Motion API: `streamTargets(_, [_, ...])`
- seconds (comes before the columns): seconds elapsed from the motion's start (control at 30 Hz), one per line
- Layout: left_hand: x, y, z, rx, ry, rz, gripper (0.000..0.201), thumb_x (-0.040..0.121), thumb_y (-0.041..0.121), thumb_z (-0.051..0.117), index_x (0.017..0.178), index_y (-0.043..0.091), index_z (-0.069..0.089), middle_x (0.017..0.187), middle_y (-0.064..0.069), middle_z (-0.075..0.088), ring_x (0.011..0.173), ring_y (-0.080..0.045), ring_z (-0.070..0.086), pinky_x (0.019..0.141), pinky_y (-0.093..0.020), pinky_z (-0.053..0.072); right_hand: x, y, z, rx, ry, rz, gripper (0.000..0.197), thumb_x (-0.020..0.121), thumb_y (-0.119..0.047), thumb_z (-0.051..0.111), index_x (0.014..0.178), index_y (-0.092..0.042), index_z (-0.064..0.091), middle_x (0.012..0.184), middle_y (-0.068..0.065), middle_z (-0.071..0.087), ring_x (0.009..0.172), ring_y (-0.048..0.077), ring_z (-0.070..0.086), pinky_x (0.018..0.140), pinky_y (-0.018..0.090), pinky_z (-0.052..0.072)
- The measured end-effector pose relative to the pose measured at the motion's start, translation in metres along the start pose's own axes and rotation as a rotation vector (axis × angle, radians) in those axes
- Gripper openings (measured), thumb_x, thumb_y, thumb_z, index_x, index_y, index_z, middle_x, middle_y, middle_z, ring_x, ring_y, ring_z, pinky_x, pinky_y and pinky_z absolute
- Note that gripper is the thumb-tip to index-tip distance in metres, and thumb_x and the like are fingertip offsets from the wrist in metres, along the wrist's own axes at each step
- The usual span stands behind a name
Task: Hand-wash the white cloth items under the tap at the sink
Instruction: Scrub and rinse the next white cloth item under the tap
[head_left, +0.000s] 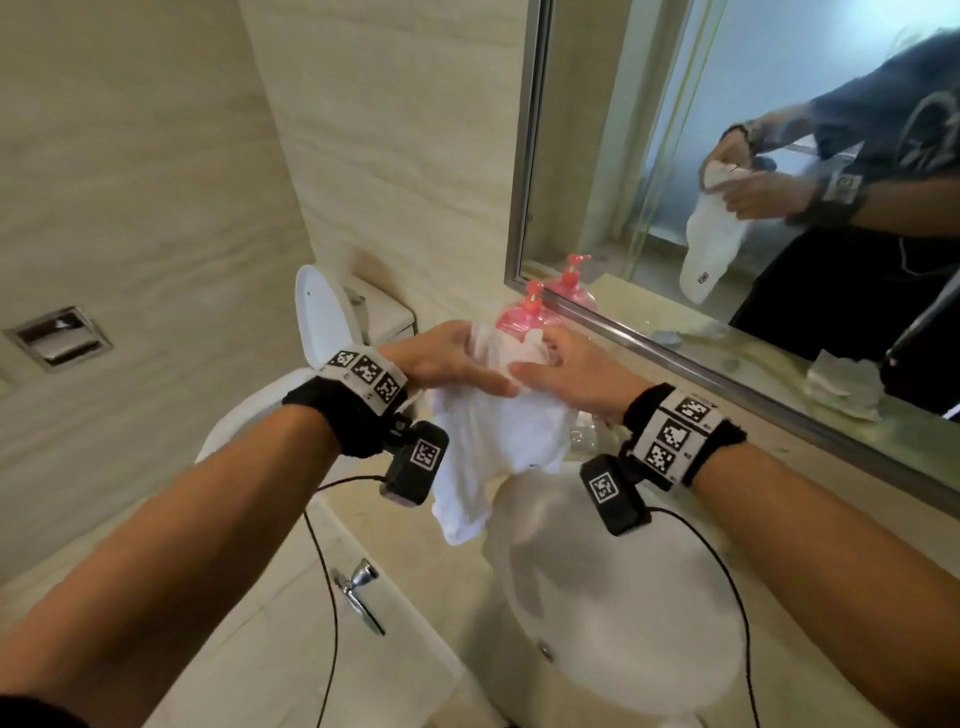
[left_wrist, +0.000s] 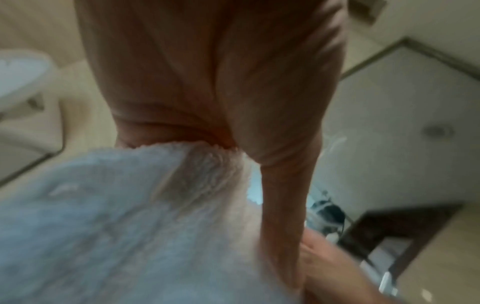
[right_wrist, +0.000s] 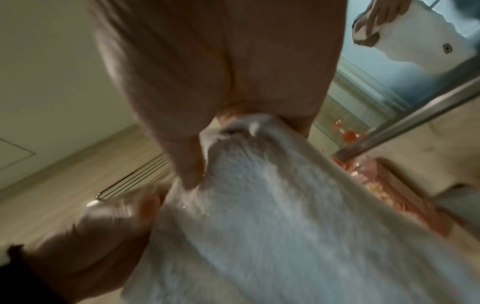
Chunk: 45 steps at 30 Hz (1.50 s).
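Both hands, left hand (head_left: 447, 358) and right hand (head_left: 566, 376), pinch the white cloth (head_left: 498, 441) at its top edge between curled fingers (soft, limp, probably wet-heavy), the rest hanging below the fingertips over the sink (head_left: 649, 597).

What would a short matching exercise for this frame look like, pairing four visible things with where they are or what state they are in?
Column 1
1. white cloth
2. pink pump bottle
3. toilet lid
4. sink

Column 2
A. raised upright, left of the counter
B. on the counter by the mirror, behind the hands
C. held up by the left hand and right hand, hanging down
D. white basin below the wrists, no cloth in it

Pairs: 1-C, 2-B, 3-A, 4-D
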<state>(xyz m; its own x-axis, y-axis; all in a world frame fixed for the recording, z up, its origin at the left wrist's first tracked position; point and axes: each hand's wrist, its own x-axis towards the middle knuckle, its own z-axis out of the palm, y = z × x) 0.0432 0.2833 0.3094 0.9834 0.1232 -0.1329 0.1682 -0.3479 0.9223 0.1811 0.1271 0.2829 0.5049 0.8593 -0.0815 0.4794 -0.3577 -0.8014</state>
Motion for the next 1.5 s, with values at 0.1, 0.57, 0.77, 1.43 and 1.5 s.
streamTargets(0.1, [-0.001,-0.009,-0.005,0.559,0.03,-0.063,0.038,0.069,0.026,0.086,0.089,0.003,0.063,0.082,-0.007,0.068,0.072,-0.022,0.063,0.065,-0.035,0.051,-0.005,-0.001,-0.017,-0.462,-0.102,-0.032,0.057,0.093,-0.053,0.063,0.129,-0.01,0.056,0.129,0.001,0.058,0.116,0.026,0.056,0.092,0.027,0.043])
streamTargets(0.57, [0.027,-0.008,0.052,-0.305,0.5,-0.148,0.051,0.098,0.055,0.034,0.084,0.018,0.068,0.09,-0.005,0.073,0.085,-0.022,0.07,0.073,-0.034,0.056,-0.015,-0.015,0.057,0.294,0.409,-0.067,0.033,0.1,-0.058,0.046,0.104,-0.028,0.06,0.094,-0.001,0.065,0.082,0.013,0.066,0.071,0.027,0.058])
streamTargets(0.77, [0.028,-0.003,0.06,-0.009,0.536,-0.103,0.041,0.1,0.043,0.032,0.094,0.018,0.064,0.089,-0.005,0.069,0.084,-0.019,0.067,0.063,-0.021,0.051,-0.009,-0.017,0.057,0.439,0.506,0.02,0.043,0.1,-0.06,0.043,0.116,-0.023,0.061,0.101,-0.006,0.065,0.083,-0.001,0.065,0.067,0.016,0.05])
streamTargets(1.43, [-0.034,-0.042,0.006,0.511,0.112,-0.186,0.037,0.092,0.046,0.062,0.102,0.011,0.067,0.1,-0.008,0.071,0.094,-0.026,0.066,0.084,-0.038,0.05,-0.026,0.049,-0.012,-0.391,-0.02,0.038,0.033,0.088,-0.047,0.072,0.066,-0.029,0.057,0.062,-0.013,0.057,0.055,0.002,0.052,0.057,0.017,0.037])
streamTargets(1.5, [-0.034,-0.041,0.013,0.316,0.238,-0.097,0.043,0.093,0.051,0.057,0.104,0.012,0.07,0.099,-0.007,0.073,0.092,-0.024,0.069,0.082,-0.035,0.053,-0.028,0.056,-0.008,-0.05,0.11,0.096,0.029,0.088,-0.048,0.072,0.079,-0.02,0.069,0.074,-0.001,0.069,0.067,0.011,0.065,0.061,0.024,0.05])
